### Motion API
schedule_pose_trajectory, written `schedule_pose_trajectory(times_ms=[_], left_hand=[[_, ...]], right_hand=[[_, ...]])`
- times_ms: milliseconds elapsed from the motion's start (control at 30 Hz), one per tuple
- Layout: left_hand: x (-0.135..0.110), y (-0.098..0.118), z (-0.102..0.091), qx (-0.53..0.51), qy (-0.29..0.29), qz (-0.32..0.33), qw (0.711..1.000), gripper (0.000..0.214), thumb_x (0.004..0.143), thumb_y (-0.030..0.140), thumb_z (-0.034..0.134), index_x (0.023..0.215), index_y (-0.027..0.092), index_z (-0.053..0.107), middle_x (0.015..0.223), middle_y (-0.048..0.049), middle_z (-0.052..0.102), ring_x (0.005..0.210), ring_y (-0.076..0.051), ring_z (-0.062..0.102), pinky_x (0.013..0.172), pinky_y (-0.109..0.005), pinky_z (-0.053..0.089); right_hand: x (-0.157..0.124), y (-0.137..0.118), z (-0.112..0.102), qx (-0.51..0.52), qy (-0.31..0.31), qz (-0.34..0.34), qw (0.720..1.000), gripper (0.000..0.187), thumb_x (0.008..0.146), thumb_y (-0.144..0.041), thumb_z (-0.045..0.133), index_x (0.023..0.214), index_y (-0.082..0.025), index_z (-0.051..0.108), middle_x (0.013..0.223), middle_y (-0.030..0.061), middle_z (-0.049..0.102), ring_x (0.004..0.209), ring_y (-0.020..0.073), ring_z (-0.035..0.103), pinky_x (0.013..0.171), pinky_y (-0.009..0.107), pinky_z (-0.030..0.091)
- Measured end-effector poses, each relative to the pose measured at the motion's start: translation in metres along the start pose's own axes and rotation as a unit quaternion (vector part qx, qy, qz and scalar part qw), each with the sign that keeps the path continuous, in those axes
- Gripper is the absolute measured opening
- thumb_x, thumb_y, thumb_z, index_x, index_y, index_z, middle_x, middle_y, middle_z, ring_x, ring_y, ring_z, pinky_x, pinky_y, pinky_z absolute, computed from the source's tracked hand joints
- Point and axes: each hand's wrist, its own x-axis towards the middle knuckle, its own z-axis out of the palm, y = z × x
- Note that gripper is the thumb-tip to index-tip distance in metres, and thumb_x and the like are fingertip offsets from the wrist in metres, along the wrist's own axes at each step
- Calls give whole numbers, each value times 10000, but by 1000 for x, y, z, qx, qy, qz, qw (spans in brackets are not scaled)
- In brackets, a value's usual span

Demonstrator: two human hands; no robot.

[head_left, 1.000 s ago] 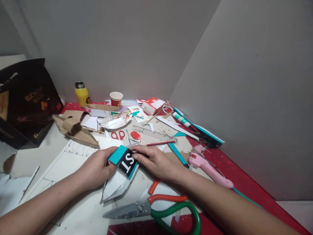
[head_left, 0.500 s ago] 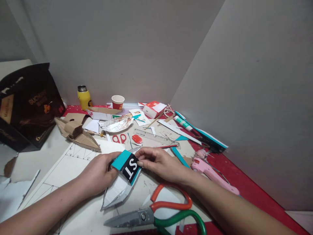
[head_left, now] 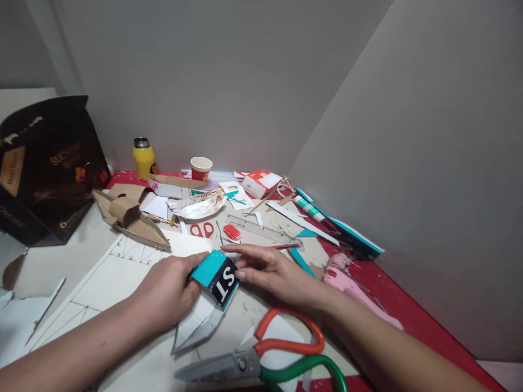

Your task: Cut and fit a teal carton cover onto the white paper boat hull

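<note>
A white cardboard boat (head_left: 198, 321) with a pointed end tilts over the table, its far part hidden by my hands. Across it arches a teal-and-black cardboard piece (head_left: 218, 276) printed with the white letters "ST". My left hand (head_left: 174, 286) is closed around the boat's left side and that edge of the arched piece. At the opposite edge, my right hand (head_left: 267, 272) has its thumb on the black part and the index finger stretched over the far side. Its lower fingers are partly hidden. Large scissors (head_left: 249, 362) with orange and green handles lie in front, blades apart from the boat.
A brown cardboard boat (head_left: 133, 218) and a drawn paper sheet (head_left: 96, 283) lie left. Behind are a foil-like boat (head_left: 198, 206), a ruler (head_left: 261, 228), a paper cup (head_left: 201, 169) and a yellow bottle (head_left: 144, 160). A pink glue gun (head_left: 347, 283) lies right, a dark box (head_left: 53, 174) far left.
My right index finger has straightened and lifted from the arched piece's edge, while the thumb stays by it. The left hand keeps its hold. The whole view has shifted slightly.
</note>
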Motion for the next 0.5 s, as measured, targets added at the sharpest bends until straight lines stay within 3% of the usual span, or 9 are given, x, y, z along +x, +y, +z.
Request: schedule_pose_trajectory(times_ms=[133, 300, 500], left_hand=[[2, 4, -4, 27, -21, -3, 999, 509, 739, 114, 450, 1163, 262, 689, 935, -15, 766, 810, -256, 675, 704, -300, 470], [5, -1, -1, -15, -37, 1, 999, 494, 746, 103, 437, 1137, 257, 698, 973, -5, 758, 867, -252, 673, 761, -299, 477], [6, -11, 4, -22, -24, 11, 999, 570, 711, 86, 447, 1201, 272, 672, 960, -2, 760, 833, -247, 673, 761, -309, 476]], right_hand=[[2, 0, 1, 13, 10, -12, 1000, 456, 900, -291, 607, 1347, -242, 535, 803, -23, 577, 732, 119, 521, 715, 276, 435], [3, 2, -1, 13, -3, -26, 1000, 448, 916, -274, 578, 1355, -211, 510, 796, -29, 538, 718, 108, 486, 691, 258, 417], [-1, -2, -3, 3, -74, 7, 997, 866, 770, -128, 712, 1497, -318, 282, 906, -40, 577, 633, 75, 427, 602, 213, 390]])
